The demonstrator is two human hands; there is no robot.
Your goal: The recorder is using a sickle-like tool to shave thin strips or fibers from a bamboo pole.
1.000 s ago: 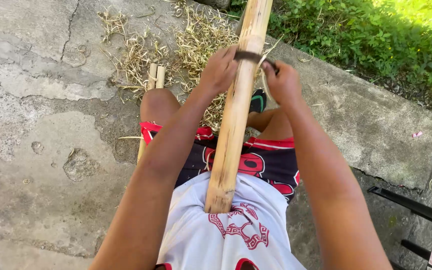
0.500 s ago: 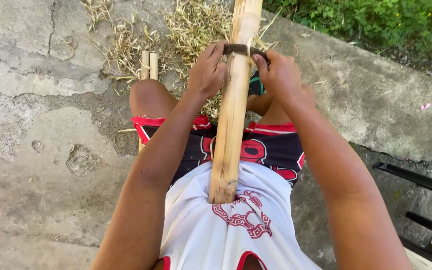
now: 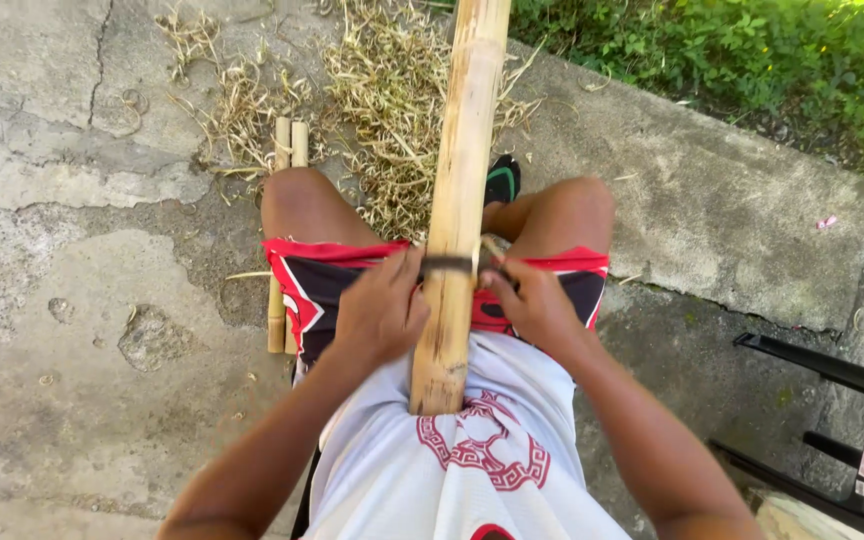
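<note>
Pulling the dark blade (image 3: 447,265) toward your tummy, with your left hand (image 3: 382,315) and right hand (image 3: 532,305) squeezing its ends across the bamboo pole (image 3: 457,190) pointing to 12 o'clock between your knees, you could slip and cut yourself.

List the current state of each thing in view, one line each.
Thick tan bamboo pole: tilted, near end against the white shirt.
Dark blade: set across the pole, held at both ends.
Left hand: gripping the blade's left end.
Right hand: gripping its right end.
Thin split bamboo strips: lying on concrete.
Dry shavings: scattered.
Black plastic chair: tipped over.
</note>
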